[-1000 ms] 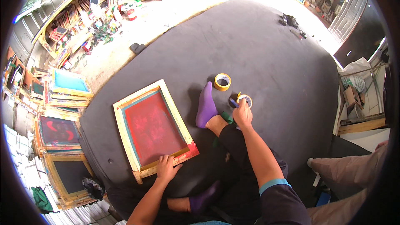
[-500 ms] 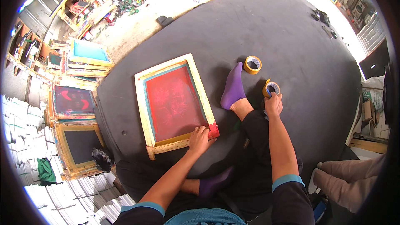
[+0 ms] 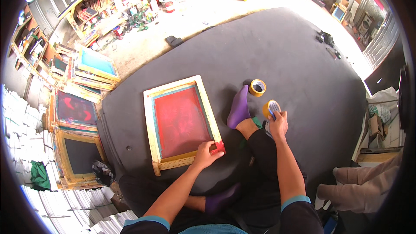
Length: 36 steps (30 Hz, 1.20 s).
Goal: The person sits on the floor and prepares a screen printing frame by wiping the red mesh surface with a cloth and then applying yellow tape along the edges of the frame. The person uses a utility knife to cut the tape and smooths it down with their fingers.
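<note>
A wooden screen-printing frame (image 3: 154, 125) with red-stained mesh lies on the dark surface in front of me. At its near right corner, which is smeared red, my left hand (image 3: 206, 154) grips the wooden bar between thumb and fingers. My right hand (image 3: 278, 125) is closed on a roll of yellow tape (image 3: 271, 104), tilted up off to the right of my foot. A thin blue object (image 3: 271, 113) shows between these fingers and the roll; its kind is unclear. Just beyond my purple-socked foot (image 3: 238, 108) sits a second roll of yellow tape (image 3: 258, 87).
Several more screen frames (image 3: 78, 108) are stacked along the left edge, beside piles of white paper (image 3: 26, 125). A dark device (image 3: 326, 38) lies at the far right of the surface. At the lower right, another person's trousered legs (image 3: 359, 190) are visible.
The view has tilted up, so everything sits lower in it. My right hand has drawn the tape roll slightly left, closer to my foot. My left hand stays at the frame's corner.
</note>
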### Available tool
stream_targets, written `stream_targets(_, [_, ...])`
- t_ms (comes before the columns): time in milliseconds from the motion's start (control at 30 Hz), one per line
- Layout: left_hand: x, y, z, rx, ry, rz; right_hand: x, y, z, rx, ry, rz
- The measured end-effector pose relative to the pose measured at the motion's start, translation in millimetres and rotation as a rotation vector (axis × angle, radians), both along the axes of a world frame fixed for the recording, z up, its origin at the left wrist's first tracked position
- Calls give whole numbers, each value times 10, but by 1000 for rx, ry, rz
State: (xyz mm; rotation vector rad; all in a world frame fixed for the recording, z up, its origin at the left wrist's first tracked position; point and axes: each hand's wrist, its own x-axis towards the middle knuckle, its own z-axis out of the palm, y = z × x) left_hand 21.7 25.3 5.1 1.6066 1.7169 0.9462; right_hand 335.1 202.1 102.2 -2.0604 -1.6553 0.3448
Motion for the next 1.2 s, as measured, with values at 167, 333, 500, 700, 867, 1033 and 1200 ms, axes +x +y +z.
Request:
stream_targets(167, [45,168,480,-187,-587,146,-196,-492,694,147,52,399])
stream_targets(333, [-2,325,1102,-140,-982,-30,-574,-1045,1328,199,237,794])
stream_targets(500, [-121,235,1739,-153,-1216,-252,-754,-1316,1479,152,308,960])
stream_targets(700, [-342,64,1655,15,-1068,-201,-1080,-1423,1659,169,337,1061])
stream_targets(867, [-430,-11,1701,52,-978,-134,-1138,-1429,1627,177,342,1099])
stream_targets(1033, [-569,6,1667,40,-994,-198,-1174,-1465,1645,159,354,1109])
stream_targets(1200, [-625,4,1655,-13,-891,-150,-1135,-1452,1612,87,320,1136])
